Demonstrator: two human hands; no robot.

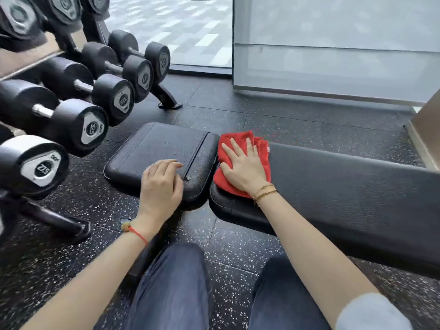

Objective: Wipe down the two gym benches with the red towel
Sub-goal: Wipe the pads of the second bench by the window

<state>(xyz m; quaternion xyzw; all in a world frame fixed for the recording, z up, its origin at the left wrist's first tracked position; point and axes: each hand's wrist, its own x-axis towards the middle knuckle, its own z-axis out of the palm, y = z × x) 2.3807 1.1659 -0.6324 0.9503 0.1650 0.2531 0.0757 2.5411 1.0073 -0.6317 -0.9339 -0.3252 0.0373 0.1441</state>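
On the long bench pad (345,186), near its left end, right hand (242,167) presses flat on the red towel (240,141) for wiping, while left hand (162,186), loosely curled and holding nothing, steadies the seat pad (154,148).

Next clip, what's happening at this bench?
A person sits or crouches in front of a black gym bench beside a dumbbell rack. The right hand lies flat, fingers spread, on the red towel, pressing it onto the end of the long back pad nearest the seat pad. The left hand rests on the seat pad's near edge, fingers loosely curled, holding nothing. Most of the long pad lies to the towel's right.
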